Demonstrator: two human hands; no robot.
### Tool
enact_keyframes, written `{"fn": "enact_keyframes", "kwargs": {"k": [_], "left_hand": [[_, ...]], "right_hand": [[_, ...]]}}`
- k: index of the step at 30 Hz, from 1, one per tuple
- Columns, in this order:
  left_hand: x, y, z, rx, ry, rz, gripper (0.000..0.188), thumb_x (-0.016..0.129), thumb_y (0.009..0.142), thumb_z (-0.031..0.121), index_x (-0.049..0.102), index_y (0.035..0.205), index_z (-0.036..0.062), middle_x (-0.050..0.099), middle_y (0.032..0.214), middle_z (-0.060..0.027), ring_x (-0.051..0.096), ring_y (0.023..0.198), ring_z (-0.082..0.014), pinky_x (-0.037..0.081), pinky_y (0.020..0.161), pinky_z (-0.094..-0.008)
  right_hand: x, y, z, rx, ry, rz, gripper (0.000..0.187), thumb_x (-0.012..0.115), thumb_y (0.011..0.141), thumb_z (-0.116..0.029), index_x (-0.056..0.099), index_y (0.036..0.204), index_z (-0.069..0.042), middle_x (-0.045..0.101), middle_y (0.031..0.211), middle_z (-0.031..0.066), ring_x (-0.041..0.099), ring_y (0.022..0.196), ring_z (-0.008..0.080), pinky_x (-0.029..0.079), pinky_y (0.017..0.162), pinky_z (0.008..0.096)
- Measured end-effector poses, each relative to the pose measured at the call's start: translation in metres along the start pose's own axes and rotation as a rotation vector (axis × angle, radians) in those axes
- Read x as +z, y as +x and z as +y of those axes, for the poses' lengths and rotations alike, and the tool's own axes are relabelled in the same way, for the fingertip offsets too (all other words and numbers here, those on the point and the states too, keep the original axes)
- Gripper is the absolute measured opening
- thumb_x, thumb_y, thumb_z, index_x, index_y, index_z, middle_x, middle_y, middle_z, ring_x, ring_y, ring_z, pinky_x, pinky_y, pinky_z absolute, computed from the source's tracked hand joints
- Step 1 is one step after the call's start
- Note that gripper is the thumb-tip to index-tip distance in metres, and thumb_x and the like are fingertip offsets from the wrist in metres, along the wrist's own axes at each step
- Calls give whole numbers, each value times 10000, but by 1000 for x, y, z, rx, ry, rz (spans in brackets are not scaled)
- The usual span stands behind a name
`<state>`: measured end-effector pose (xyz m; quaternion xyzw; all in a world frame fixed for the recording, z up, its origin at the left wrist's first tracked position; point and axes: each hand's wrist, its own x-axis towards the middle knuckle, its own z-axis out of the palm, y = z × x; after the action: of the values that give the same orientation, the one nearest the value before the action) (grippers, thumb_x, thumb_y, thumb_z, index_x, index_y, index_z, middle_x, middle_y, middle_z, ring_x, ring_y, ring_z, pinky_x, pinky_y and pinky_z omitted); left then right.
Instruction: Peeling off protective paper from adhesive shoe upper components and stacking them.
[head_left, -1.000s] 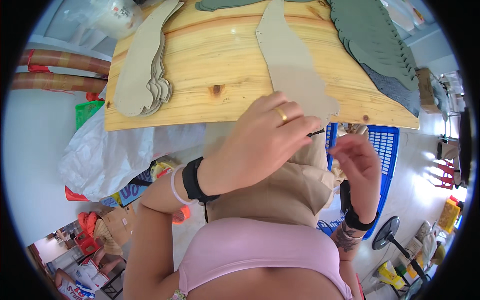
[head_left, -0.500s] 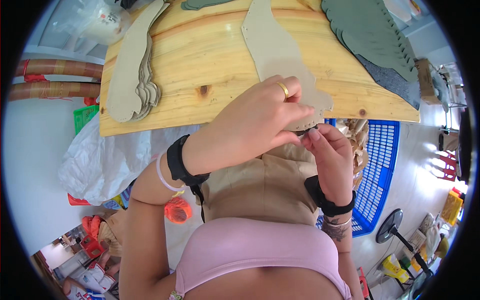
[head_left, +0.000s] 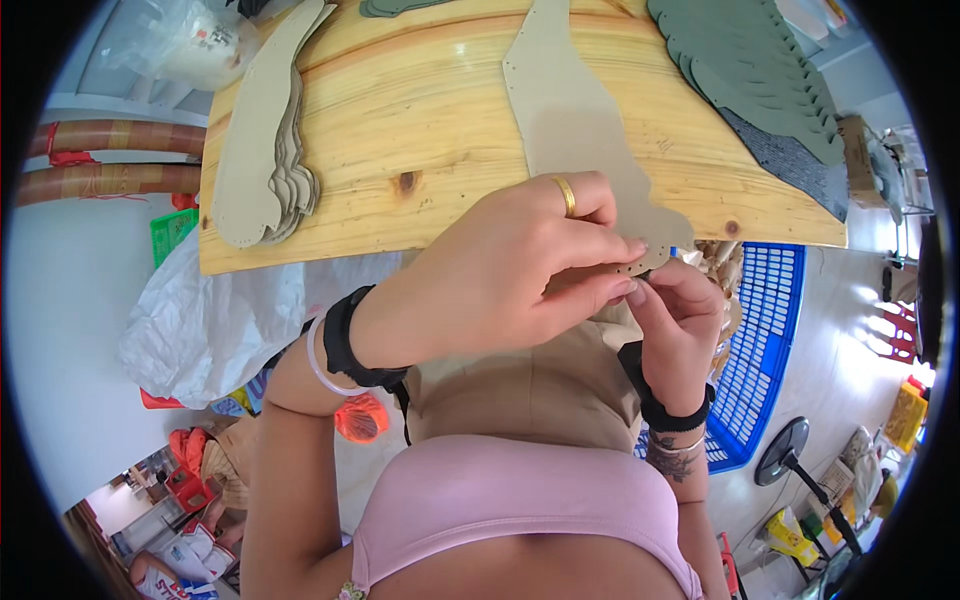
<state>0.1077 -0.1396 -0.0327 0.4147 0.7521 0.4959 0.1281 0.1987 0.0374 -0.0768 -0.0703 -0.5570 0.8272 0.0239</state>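
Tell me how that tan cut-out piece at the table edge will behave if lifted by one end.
The tan piece looks thin and flat, so it probably droops. It likely weighs little: its end overhangs the table pinched between both hands' fingertips. Its matte face probably grips well.

A small craft workshop. Beyond the fingers (head_left: 610, 245) lies a bare wooden workbench (head_left: 420, 130) carrying stacks of cut tan pieces (head_left: 265, 150) and green pieces (head_left: 760, 70). A blue plastic crate (head_left: 765, 340) sits just right of them.
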Motion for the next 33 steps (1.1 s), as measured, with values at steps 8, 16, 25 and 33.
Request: {"fn": "enact_keyframes", "kwargs": {"k": [8, 16, 25, 33], "left_hand": [[13, -6, 10, 90, 247, 235, 72, 655, 803, -29, 663, 873, -13, 582, 772, -90, 551, 580, -193, 442, 512, -278], [-1, -2, 7, -72, 182, 201, 48, 565, 912, 38, 568, 903, -10, 549, 768, -113, 521, 640, -235, 408, 586, -317], [7, 0, -9, -128, 187, 172, 66, 541, 938, 59, 541, 933, -7, 547, 792, -153, 541, 689, -316, 432, 626, -355], [16, 2, -12, -61, 338, 197, 55, 576, 911, 60, 548, 898, 14, 572, 800, -137, 560, 671, -347, 436, 596, -394]], "right_hand": [[5, -3, -6, 3, -45, -29, 92, 629, 844, 90, 638, 930, 59, 666, 911, 79, 633, 817, 118, 543, 794, 283], [-7, -1, 9, 282, 369, -61, 77, 621, 869, 27, 591, 908, -33, 679, 902, 92, 652, 791, 164, 514, 752, 294], [-13, 4, 12, 291, 266, -125, 128, 555, 922, -8, 644, 1014, -3, 703, 935, 106, 662, 854, 165, 511, 797, 298], [-18, -4, 7, 200, 117, -194, 153, 548, 947, -51, 639, 1013, 54, 711, 981, 138, 664, 919, 182, 498, 881, 302]]}}
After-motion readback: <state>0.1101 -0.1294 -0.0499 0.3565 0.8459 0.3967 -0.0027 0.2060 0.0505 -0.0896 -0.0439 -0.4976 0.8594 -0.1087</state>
